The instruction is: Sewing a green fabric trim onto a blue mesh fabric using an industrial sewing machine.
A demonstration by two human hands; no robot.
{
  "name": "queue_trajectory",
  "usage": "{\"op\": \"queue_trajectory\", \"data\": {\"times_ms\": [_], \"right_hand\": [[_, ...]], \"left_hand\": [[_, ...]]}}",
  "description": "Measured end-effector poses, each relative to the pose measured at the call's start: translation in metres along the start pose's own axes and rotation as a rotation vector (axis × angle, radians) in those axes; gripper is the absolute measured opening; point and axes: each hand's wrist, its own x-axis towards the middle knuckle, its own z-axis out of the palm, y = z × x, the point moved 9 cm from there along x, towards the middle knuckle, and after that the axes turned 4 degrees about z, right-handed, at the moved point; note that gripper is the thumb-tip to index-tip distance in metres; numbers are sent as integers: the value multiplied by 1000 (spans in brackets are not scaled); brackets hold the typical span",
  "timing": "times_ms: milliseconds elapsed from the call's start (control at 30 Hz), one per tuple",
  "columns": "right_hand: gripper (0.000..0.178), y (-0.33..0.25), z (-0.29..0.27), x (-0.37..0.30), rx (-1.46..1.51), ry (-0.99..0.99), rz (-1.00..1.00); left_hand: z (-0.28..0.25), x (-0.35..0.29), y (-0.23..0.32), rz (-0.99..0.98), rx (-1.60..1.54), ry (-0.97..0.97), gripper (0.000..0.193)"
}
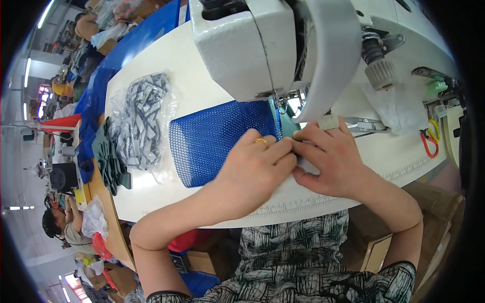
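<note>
1. On my feed, the blue mesh lies on the white surface, its right edge beneath the machine.
2. I see the left hand over the mesh's near right corner, fingers curled; I cannot tell what its grip holds.
3. I have the right hand just beside it, fingers bent, grip narrow, near the green strip; any hold is hidden from me.
4. Left of the mesh I see a bag of grey pieces.
</note>
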Motion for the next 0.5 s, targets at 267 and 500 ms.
{"op": "queue_trajectory", "data": {"times_ms": [267, 500], "right_hand": [[25, -10, 4, -8, -30, 1, -143], [20, -9, 2, -6, 49, 42, -133]], "left_hand": [[-11, -10, -22, -177, -60, 56, 45], [7, -15, -31, -210, -188, 10, 39]]}}
